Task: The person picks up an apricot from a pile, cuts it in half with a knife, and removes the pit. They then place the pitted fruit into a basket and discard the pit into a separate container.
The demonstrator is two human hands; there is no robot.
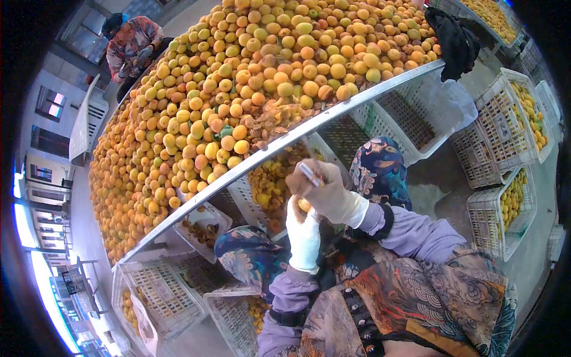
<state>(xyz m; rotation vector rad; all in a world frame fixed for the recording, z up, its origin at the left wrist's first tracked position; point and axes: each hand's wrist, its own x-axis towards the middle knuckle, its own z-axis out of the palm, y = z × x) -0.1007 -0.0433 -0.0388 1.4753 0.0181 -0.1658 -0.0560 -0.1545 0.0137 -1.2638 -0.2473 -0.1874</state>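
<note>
Both of my hands wear white gloves and meet above my lap. My right hand [326,189], stained brown at the fingers, is closed round a small tool with a pale handle [310,174]; its working end is hidden. Just below it, my left hand [303,233] is closed on an apricot [304,205], of which only a little shows between the hands. Beneath and beyond them, a white crate [241,193] between my knees holds split apricots [269,193]. A large heap of whole apricots [196,113] covers the table in front of me.
The table's metal edge [220,181] runs diagonally ahead. Torn apricot flesh [279,118] lies near it. White crates [496,125] with fruit are stacked right; more crates [160,288] stand left. A black cloth [453,41] hangs over the corner. Another person [134,47] sits across the heap.
</note>
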